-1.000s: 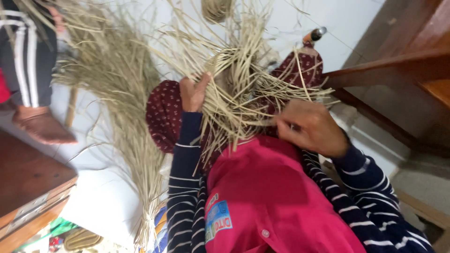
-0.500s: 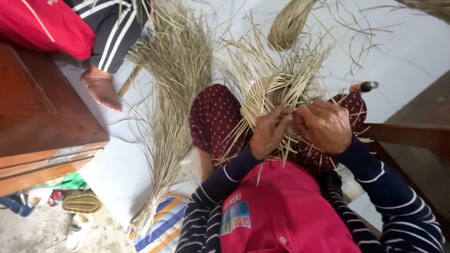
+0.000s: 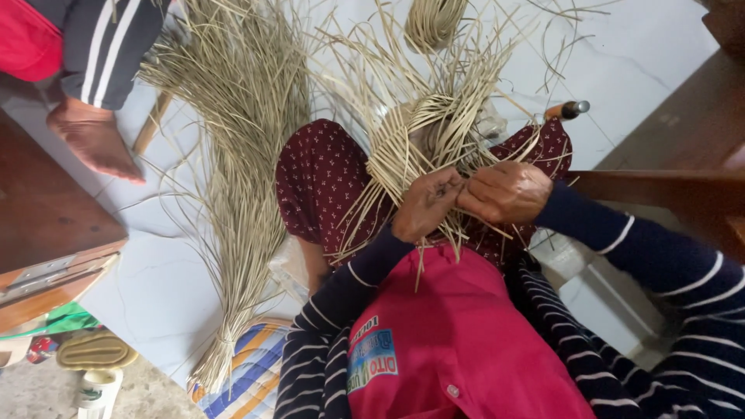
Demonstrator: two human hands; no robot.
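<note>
Straw-coloured work: we see a half-woven piece of flat dried strips (image 3: 419,140) resting on the lap, its loose ends fanning up and outward.
Left hand (image 3: 425,203): we see it closed, fingers pinching strips at the near edge of the weave, knuckles meeting the other hand.
Right hand (image 3: 504,191): we see it curled shut over the same strips, touching the left hand.
Sleeves: we see dark blue sleeves with thin white stripes (image 3: 660,256) running back from both wrists.
Lap: we see a maroon dotted skirt (image 3: 322,174) under the weave and a pink-red top (image 3: 458,341) nearer the camera.
Floor to the left: we see a long tied bundle of dried strips (image 3: 240,178) lying on the pale tiles (image 3: 155,287), its bound end on a striped mat (image 3: 252,372).
Far side: we see a coil of strips (image 3: 434,19) beyond the weave and a tool with an orange handle (image 3: 566,110) just right of it.
Upper left: we see another person's bare foot (image 3: 97,140) beside a dark wooden cabinet (image 3: 39,217).
</note>
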